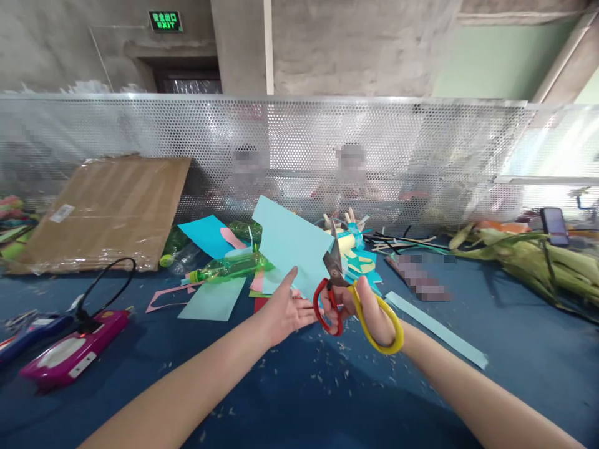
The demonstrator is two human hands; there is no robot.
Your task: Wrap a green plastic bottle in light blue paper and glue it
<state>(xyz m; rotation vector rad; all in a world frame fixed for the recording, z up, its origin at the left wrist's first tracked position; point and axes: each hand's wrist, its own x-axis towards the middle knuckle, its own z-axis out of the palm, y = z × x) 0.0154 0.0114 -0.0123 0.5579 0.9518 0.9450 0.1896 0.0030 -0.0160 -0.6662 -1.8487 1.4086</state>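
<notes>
My left hand (283, 308) pinches the lower edge of a light blue paper sheet (287, 243) and holds it up above the blue table (304, 386), index finger pointing up along it. My right hand (369, 308) grips scissors (344, 293) with one red and one yellow handle loop. The scissor blades point upward and meet the right edge of the sheet.
Behind the sheet lie a green plastic bottle (229, 267), coloured paper scraps and a pale blue strip (437, 329). A magenta glue gun (70, 352) with black cord sits left, cardboard (107, 209) leans on the mesh fence, corn husks (528, 262) and a phone (555, 226) lie right.
</notes>
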